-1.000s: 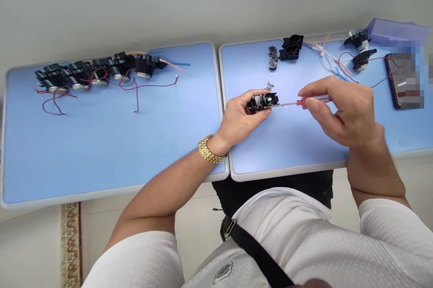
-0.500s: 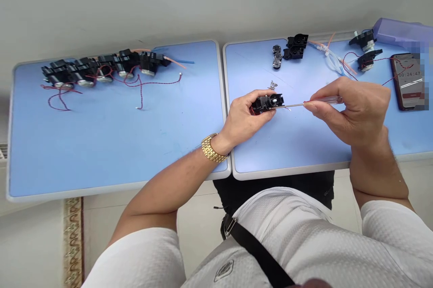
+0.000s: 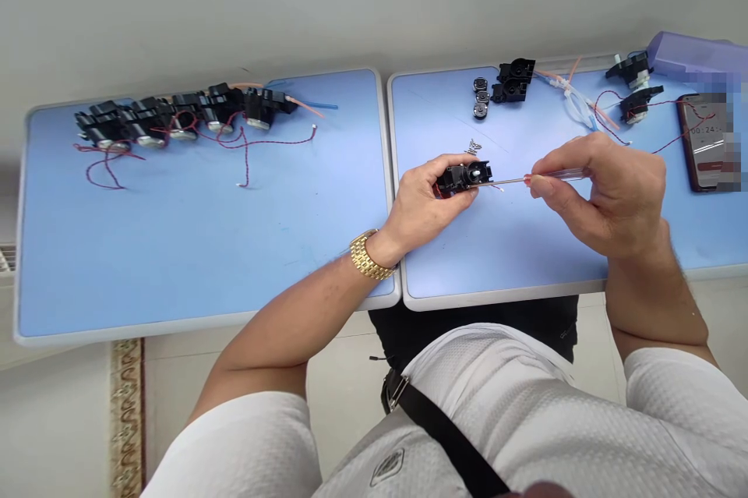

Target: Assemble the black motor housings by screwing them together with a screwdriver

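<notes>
My left hand (image 3: 424, 206) grips a black plastic motor assembly (image 3: 461, 177) between thumb and fingers, above the right table. A white shaft shows at the assembly's right end. My right hand (image 3: 608, 190) is closed around the clear handle of a screwdriver (image 3: 506, 182). The screwdriver lies nearly level, its tip at the assembly's lower right side, close to my left thumb; the exact contact point is too small to make out. Just behind the assembly lies a small pile of screws (image 3: 473, 147).
Several black motor assemblies (image 3: 219, 108) with red wires line the left table. At the right table's back are round metal parts (image 3: 480, 98), black housings (image 3: 514, 81), tubes with ties (image 3: 576, 102) and two more assemblies (image 3: 636, 104). A phone (image 3: 704, 143) lies near a purple box (image 3: 695, 58).
My right hand has shifted its fingers and turned slightly on the screwdriver handle. The left hand still holds the motor assembly in the same place. The whole view has moved a little.
</notes>
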`<state>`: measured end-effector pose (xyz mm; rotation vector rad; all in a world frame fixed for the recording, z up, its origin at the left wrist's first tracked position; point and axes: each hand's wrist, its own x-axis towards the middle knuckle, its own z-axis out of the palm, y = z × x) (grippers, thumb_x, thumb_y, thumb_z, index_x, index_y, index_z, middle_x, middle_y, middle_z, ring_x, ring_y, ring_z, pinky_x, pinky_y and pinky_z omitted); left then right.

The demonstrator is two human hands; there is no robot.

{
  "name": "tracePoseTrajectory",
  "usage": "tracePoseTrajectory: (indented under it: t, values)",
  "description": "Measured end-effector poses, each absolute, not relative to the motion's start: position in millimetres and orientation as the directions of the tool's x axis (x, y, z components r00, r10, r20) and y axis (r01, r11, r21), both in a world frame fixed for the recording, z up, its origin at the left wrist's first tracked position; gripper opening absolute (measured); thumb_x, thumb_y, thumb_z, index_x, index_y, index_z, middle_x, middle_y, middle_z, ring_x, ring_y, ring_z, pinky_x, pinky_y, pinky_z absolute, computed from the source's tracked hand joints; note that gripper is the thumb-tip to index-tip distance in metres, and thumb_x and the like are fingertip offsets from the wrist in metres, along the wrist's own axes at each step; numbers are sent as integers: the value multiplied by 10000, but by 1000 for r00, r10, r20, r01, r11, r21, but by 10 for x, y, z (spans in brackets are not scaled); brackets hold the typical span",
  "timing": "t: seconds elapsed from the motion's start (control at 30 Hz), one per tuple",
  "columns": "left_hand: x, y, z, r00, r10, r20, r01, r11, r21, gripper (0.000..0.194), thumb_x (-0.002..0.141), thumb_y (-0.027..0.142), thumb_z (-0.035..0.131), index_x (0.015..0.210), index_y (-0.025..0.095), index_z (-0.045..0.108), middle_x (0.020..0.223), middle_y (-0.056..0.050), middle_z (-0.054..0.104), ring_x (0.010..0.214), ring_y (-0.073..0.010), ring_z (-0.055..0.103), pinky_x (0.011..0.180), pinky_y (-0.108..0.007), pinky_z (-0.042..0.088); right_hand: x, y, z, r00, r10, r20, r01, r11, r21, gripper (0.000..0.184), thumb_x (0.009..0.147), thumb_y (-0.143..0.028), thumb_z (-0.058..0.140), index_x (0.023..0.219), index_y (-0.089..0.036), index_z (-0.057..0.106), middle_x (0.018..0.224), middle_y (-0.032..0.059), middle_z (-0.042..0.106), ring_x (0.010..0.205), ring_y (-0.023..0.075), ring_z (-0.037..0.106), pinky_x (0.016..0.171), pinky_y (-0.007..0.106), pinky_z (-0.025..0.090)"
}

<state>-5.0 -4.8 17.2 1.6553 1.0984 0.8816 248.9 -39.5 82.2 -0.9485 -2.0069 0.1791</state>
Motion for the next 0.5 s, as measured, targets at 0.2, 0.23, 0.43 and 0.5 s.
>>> tracePoseTrajectory:
  t: [0.2,0.23,0.43,0.5]
  values:
    - [-48,-65,176,353,931,93,276,-198,940,393,872,277,796,1254,211,865,1149,-58,859,997,-200,771,851,-291,621,2528,-359,797,-261,737,624,671,603,-432,362,1088,-536,744,839,-273,741,679,-33,762,561,168,728,519,310,518]
    - [-48,-65,177,353,931,94,278,-200,940,393,872,274,796,1254,211,864,1149,-57,858,998,-200,771,853,-292,622,2532,-357,793,-258,744,616,682,592,-429,392,1097,-557,725,828,-271,735,656,-33,749,554,168,723,515,312,508]
    - [-44,-60,195,346,935,79,304,-192,933,396,868,272,806,1257,219,862,1109,-43,857,952,-191,760,828,-286,617,2525,-377,800,-294,761,579,661,599,-452,338,1163,-536,593,1130,-252,774,929,8,861,767,184,830,663,307,645]
    - [-42,-59,200,344,936,79,301,-189,935,392,869,290,804,1249,216,866,1104,-43,858,952,-190,758,828,-283,615,2514,-389,806,-307,760,573,634,612,-472,272,1158,-483,605,1210,-265,760,1022,10,874,832,191,846,735,322,691]
